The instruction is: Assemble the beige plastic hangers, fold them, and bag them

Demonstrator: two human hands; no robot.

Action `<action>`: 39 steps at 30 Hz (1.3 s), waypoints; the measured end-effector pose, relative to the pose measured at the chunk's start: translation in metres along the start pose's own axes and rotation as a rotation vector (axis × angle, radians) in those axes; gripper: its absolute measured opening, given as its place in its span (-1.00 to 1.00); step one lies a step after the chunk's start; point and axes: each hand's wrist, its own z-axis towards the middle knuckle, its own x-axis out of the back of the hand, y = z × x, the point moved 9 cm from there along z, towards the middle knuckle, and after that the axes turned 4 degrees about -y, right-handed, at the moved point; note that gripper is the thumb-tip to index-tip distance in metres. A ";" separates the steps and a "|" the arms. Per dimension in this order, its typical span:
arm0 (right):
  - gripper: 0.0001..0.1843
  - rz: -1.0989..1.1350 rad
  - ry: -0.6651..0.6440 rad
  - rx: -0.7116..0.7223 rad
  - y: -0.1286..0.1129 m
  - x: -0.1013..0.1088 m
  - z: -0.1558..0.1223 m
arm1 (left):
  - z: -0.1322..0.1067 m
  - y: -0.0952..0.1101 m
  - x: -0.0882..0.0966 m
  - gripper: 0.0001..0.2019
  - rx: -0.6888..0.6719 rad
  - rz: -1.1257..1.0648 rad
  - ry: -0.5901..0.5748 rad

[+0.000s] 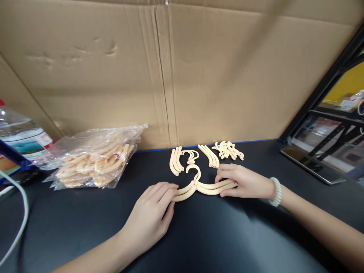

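Both hands on one hanger, ends gripped, middle free

Left hand (152, 212): fingers and thumb closed around the left end of the pale hanger (196, 184). Right hand (241, 182): thumb and fingers pinched on its right end. Exact finger contact under the left end can't be told. Hanger sits between the two grips, low over or on the dark table (213, 239); lift can't be told. Its hook (198, 174) rises from the joint midway, pointing away from the person.

Step, judged: aligning or firming up paired curved strips at the centre joint. Next move calls for even, gentle hold on both sides, no twist at the joint.

Beyond the grips: left strips (176, 162), loose hook pieces (193, 156) just beside them, right strips (209, 156), then a pile of small pieces (229, 150) past the right hand. Clear plastic bag (85, 138) with more pale pieces, left of and beyond the left hand. Phone (313, 166) right of and beyond the right grip.
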 end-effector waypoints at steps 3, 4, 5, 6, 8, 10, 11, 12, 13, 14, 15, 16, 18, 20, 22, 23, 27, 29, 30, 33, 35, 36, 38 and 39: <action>-0.63 -0.060 0.057 0.008 -0.007 0.014 -0.004 | 0.001 0.011 0.006 -0.77 -0.071 0.080 0.037; -0.64 -0.076 0.102 0.009 -0.010 0.021 -0.006 | 0.001 0.016 0.008 -0.77 -0.100 0.109 0.051; -0.67 -0.091 0.154 0.006 -0.012 0.028 -0.008 | 0.000 0.021 0.010 -0.76 -0.127 0.140 0.063; -0.72 -0.105 0.206 0.002 -0.015 0.035 -0.011 | 0.000 0.026 0.012 -0.75 -0.155 0.176 0.072; -0.80 -0.127 0.282 0.000 -0.019 0.042 -0.017 | -0.002 0.036 0.013 -0.72 -0.205 0.255 0.066; -0.83 -0.128 0.306 0.004 -0.023 0.041 -0.022 | -0.006 0.046 0.012 -0.71 -0.233 0.326 0.031; -0.83 -0.120 0.303 0.003 -0.023 0.038 -0.025 | -0.008 0.050 0.012 -0.70 -0.235 0.348 0.009; -0.82 -0.108 0.293 0.003 -0.024 0.034 -0.028 | -0.011 0.053 0.013 -0.70 -0.232 0.356 -0.014; -0.80 -0.095 0.280 0.007 -0.023 0.029 -0.030 | -0.014 0.055 0.013 -0.69 -0.224 0.351 -0.040; -0.77 -0.079 0.268 0.019 -0.023 0.024 -0.032 | -0.018 0.056 0.014 -0.70 -0.215 0.337 -0.065; -0.71 -0.063 0.261 0.036 -0.022 0.019 -0.034 | -0.022 0.056 0.015 -0.70 -0.208 0.319 -0.093; -0.66 -0.050 0.262 0.054 -0.021 0.015 -0.034 | -0.027 0.055 0.016 -0.70 -0.206 0.301 -0.121; -0.63 -0.036 0.300 0.066 -0.014 0.010 -0.034 | -0.037 0.050 0.017 -0.69 -0.203 0.266 -0.162; -0.72 -0.049 0.390 0.034 -0.003 0.012 -0.033 | -0.046 0.040 0.020 -0.67 -0.178 0.238 -0.174; -0.78 -0.089 0.505 -0.012 0.008 0.017 -0.035 | -0.054 0.028 0.020 -0.63 -0.131 0.218 -0.174; -0.81 -0.115 0.562 -0.031 0.013 0.021 -0.037 | -0.058 0.022 0.019 -0.60 -0.111 0.211 -0.183; -0.83 -0.227 0.751 -0.108 0.022 0.034 -0.049 | -0.070 0.003 0.009 -0.56 -0.075 0.191 -0.197; -0.81 -0.272 0.825 -0.149 0.023 0.039 -0.056 | -0.073 -0.003 0.005 -0.54 -0.086 0.193 -0.179; -0.80 -0.289 0.851 -0.163 0.023 0.040 -0.058 | -0.073 -0.005 0.002 -0.52 -0.109 0.193 -0.172; -0.79 -0.321 0.895 -0.183 0.022 0.043 -0.059 | -0.073 -0.005 -0.004 -0.45 -0.209 0.196 -0.175; -0.81 -0.336 0.921 -0.193 0.021 0.044 -0.060 | -0.073 -0.007 -0.005 -0.43 -0.224 0.201 -0.181; -0.82 -0.343 0.932 -0.197 0.020 0.045 -0.061 | -0.072 -0.007 -0.005 -0.43 -0.222 0.200 -0.183; -0.83 -0.357 0.944 -0.204 0.018 0.046 -0.063 | -0.071 -0.006 -0.004 -0.45 -0.215 0.195 -0.208; -0.84 -0.364 0.944 -0.205 0.016 0.046 -0.065 | -0.071 -0.005 -0.004 -0.46 -0.209 0.190 -0.225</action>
